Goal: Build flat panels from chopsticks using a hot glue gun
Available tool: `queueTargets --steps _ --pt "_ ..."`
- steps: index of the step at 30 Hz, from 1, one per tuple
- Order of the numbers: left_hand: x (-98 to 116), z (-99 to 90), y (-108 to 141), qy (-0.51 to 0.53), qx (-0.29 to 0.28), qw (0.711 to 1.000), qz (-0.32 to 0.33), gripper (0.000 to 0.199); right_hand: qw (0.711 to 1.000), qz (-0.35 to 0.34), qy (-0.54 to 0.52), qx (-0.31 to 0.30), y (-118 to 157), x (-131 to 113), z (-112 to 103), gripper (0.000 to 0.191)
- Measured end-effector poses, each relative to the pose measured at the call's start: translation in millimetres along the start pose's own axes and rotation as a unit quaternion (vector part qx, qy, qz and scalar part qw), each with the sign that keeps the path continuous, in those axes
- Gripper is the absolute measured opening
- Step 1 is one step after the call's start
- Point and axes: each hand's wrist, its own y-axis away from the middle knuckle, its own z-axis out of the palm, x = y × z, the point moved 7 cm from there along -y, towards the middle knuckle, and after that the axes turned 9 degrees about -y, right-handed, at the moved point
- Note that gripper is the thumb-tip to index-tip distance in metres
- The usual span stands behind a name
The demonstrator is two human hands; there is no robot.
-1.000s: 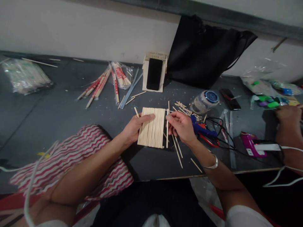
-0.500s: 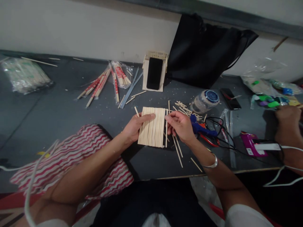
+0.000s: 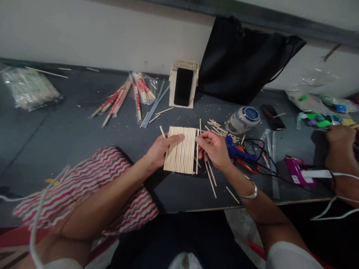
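Observation:
My left hand [image 3: 160,150] grips a flat panel of wooden sticks [image 3: 179,155] laid side by side, its thumb across the top and its fingers hidden beneath. A short stick end [image 3: 162,131] pokes up by that hand. My right hand [image 3: 213,147] pinches a single wooden stick [image 3: 197,160] upright along the panel's right edge, with a narrow dark gap between stick and panel. Several loose sticks [image 3: 212,173] lie on the table below the right hand. Behind it is a heap of short stick pieces [image 3: 217,126].
A blue glue gun [image 3: 232,148], red-handled pliers [image 3: 249,166] and black cables lie right of my hand. A jar [image 3: 242,120] lies behind them. A phone [image 3: 183,86] leans on a stick-built stand. Striped cloth [image 3: 92,183] covers the front left. Another person's hand [image 3: 341,139] rests far right.

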Motion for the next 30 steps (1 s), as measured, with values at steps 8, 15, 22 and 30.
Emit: queueTargets --steps 8,15,22,30 --pt "-1.8 -1.2 -2.7 -0.004 -0.014 1.0 0.002 0.015 1.0 0.004 0.015 -0.003 -0.4 2.7 -0.3 0.051" --pt "-1.0 -0.3 -1.5 0.001 -0.01 1.0 -0.003 0.014 1.0 0.011 0.005 0.002 0.4 2.3 -0.4 0.052" --pt "-2.0 -0.5 -1.7 -0.008 -0.012 1.0 -0.001 0.014 1.0 0.011 0.022 -0.001 -0.3 3.3 -1.0 0.052" --pt "-3.3 -2.6 -2.1 0.0 0.0 1.0 0.002 0.015 1.0 0.013 0.014 0.0 0.1 2.6 0.1 0.051"
